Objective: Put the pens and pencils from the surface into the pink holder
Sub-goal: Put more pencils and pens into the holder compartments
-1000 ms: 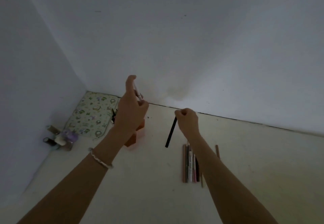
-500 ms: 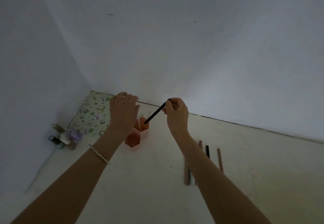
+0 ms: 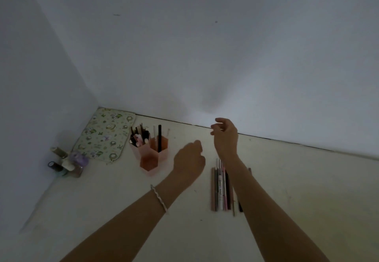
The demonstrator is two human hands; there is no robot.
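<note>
Bottles (image 3: 65, 164), patterned mat (image 3: 105, 134) flank pink holder (image 3: 149, 153).

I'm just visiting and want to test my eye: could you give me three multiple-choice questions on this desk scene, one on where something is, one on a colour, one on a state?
1. Where do the loose pens and pencils lie?
A. right of the pink holder
B. on the patterned mat
C. among the small bottles

2. What colour is the holder?
A. blue
B. pink
C. black

3. What is the right hand holding?
A. a black pen
B. a bottle
C. nothing

Answers: 1 A, the row lies under the right forearm, right of the holder. 2 B, its hexagonal cups look pink. 3 C, its fingers are open and empty.
</note>
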